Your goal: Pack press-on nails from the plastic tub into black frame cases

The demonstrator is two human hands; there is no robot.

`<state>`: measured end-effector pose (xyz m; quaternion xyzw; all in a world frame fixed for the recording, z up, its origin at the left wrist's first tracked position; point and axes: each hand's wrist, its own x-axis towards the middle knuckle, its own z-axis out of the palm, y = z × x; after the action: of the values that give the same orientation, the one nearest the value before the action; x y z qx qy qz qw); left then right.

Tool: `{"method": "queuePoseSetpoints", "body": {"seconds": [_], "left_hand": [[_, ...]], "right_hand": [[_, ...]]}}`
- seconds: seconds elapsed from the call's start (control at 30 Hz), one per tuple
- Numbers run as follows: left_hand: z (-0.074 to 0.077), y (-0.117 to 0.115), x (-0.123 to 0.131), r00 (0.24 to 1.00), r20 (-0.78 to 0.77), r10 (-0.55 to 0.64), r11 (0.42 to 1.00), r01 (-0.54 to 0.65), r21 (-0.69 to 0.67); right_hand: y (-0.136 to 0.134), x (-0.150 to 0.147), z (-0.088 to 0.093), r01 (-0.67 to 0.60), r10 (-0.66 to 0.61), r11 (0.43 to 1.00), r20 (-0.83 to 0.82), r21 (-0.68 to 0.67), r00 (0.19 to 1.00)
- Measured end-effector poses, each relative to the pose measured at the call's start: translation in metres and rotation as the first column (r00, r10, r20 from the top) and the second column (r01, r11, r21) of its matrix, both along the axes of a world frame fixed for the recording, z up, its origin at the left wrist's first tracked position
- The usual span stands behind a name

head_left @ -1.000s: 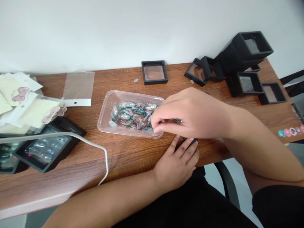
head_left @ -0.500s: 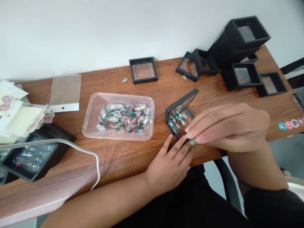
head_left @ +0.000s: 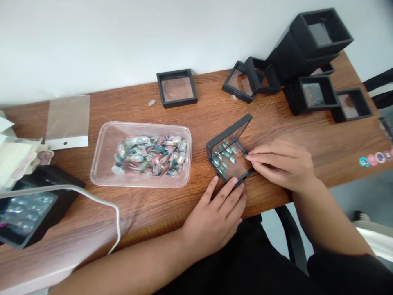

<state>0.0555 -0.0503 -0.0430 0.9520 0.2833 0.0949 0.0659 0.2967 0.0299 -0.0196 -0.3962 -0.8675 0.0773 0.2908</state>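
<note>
A small black display box [head_left: 229,153] stands open on the wooden desk [head_left: 159,205], its clear lid tilted up, with several green press-on nails inside. My right hand [head_left: 282,164] reaches in from the right and pinches a small greenish nail at the box's right edge. My left hand [head_left: 215,217] lies flat on the desk, its fingers apart and their tips touching the box's near corner. Left of the box sits a clear plastic tray [head_left: 106,135] holding a pile of coloured nails [head_left: 150,155].
Empty black boxes stand at the back [head_left: 176,88] and pile up at the far right [head_left: 313,49]. A loose nail [head_left: 151,102] lies near the wall. A white cable [head_left: 92,196], a black tray [head_left: 27,209] and a clear bag [head_left: 67,119] are at the left.
My right hand left the plastic tray with a nail and came down to the right edge of the open box. The left hand stayed by the box. The view shifted right.
</note>
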Motion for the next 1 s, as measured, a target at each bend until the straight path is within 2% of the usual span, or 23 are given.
{"method": "queuePoseSetpoints", "body": {"seconds": [0.27, 0.67, 1.0], "left_hand": [[0.0, 0.001, 0.001, 1.0, 0.013, -0.003, 1.0, 0.003, 0.001], [-0.002, -0.001, 0.001, 1.0, 0.024, -0.001, 1.0, 0.001, 0.0], [-0.001, 0.0, 0.002, 0.999, 0.039, 0.001, 1.0, -0.001, 0.0]], "right_hand": [[-0.004, -0.002, -0.007, -0.059, 0.054, 0.997, 0.11, 0.042, 0.992], [-0.003, -0.006, -0.015, -0.093, 0.083, 0.991, 0.103, 0.1, 0.991], [-0.004, -0.006, -0.017, -0.114, 0.106, 0.99, 0.105, 0.077, 0.989]]}}
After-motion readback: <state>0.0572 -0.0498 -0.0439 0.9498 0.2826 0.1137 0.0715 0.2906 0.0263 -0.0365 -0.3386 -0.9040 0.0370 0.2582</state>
